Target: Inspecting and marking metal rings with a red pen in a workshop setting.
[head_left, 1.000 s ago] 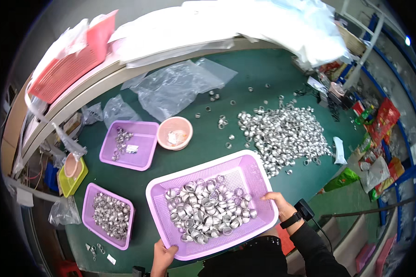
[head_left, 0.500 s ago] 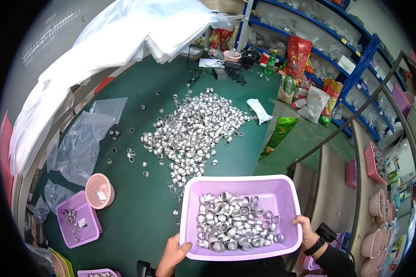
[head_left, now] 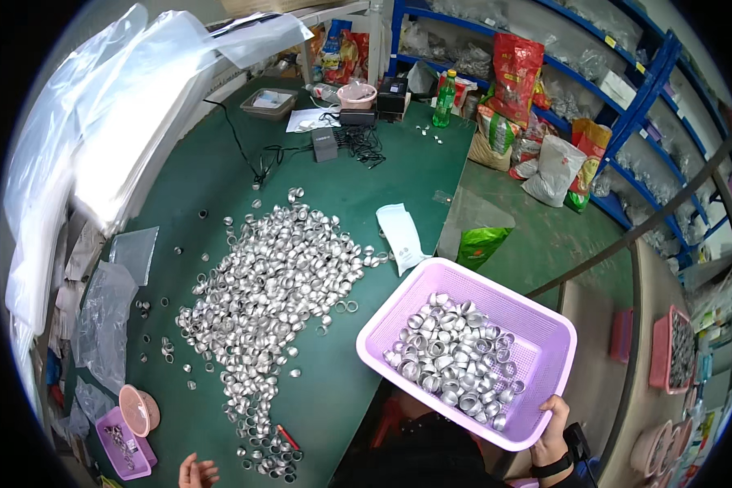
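My right hand (head_left: pixel 551 427) grips the lower right corner of a purple plastic basket (head_left: pixel 537 333). The basket is tilted, and its far left part overlaps the table's right edge. Inside it lie many silvery metal rings (head_left: pixel 455 350). My left hand (head_left: pixel 197 472) is off the basket, low over the green table (head_left: pixel 333 423), with loosely bent fingers and nothing in them. Right of that hand, a red pen-like stick (head_left: pixel 288 437) lies among loose rings. A large heap of the same rings (head_left: pixel 268 285) spreads over the middle of the table.
A white packet (head_left: pixel 400 236) lies near the right table edge. At the lower left stand a pink bowl (head_left: pixel 140 410) and a small purple basket (head_left: pixel 110 419). Cables, a black adapter (head_left: pixel 324 144) and a green bottle (head_left: pixel 445 99) are at the back. Blue shelves (head_left: pixel 537 57) rise behind.
My left hand has let go of the basket and moved left. The basket, held by my right hand, has turned and shifted rightward. The view has shifted, and the red stick now shows.
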Demonstrator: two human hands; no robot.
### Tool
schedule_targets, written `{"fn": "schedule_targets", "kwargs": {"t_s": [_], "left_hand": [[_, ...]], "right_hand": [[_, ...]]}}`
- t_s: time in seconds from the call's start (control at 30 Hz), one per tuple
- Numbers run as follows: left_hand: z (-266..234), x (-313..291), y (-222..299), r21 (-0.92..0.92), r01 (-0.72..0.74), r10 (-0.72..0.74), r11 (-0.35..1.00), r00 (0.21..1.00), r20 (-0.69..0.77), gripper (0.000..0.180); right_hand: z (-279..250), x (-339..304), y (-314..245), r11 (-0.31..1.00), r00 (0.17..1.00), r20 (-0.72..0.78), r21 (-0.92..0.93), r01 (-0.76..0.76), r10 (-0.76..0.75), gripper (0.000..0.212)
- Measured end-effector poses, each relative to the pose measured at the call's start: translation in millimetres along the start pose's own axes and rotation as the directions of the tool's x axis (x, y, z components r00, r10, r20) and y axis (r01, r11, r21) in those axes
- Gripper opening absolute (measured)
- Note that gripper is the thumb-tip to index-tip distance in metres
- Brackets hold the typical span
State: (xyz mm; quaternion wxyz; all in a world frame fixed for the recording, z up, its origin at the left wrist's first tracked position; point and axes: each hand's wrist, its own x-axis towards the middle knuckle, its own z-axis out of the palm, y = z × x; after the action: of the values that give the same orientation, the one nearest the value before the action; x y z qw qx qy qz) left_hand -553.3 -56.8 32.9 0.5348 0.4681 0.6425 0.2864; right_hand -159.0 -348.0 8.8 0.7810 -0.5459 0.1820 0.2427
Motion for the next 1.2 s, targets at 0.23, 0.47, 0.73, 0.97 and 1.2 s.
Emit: {"fn": "schedule_targets", "kwargs": {"t_s": [0.23,0.47,0.73,0.97,1.2], "left_hand": [[61,-2,33,0.048,0.032,-0.019,0.998,0.967,-0.256,0.031],[216,28,84,0.059,0.03,-0.037,0.998,0.992,0.119,0.025],[466,17,70,0.034,0.034,-0.044,0.999,0.366,0.93,0.035],[709,23,-37,0.123,-0.075,-0.04,0.989,0.678,0.734,0.054],[820,107,-82,0.505,-0.783,0.544,0.362,0.618,0.568,0.058]], "right_hand": [[-1,106,-101,0.964,0.959,-0.107,0.001,0.265,-0.263,0.047],[0,180,-143,0.927,0.92,-0.162,0.063,0.371,-0.357,0.036],[1,240,-155,0.942,0.915,-0.276,0.076,0.326,-0.294,0.035],[-22,328,-171,0.988,0.966,-0.209,-0.015,0.151,-0.151,0.033],[-27,364,-204,0.986,0.987,-0.144,-0.14,-0.087,0.067,0.028]]}}
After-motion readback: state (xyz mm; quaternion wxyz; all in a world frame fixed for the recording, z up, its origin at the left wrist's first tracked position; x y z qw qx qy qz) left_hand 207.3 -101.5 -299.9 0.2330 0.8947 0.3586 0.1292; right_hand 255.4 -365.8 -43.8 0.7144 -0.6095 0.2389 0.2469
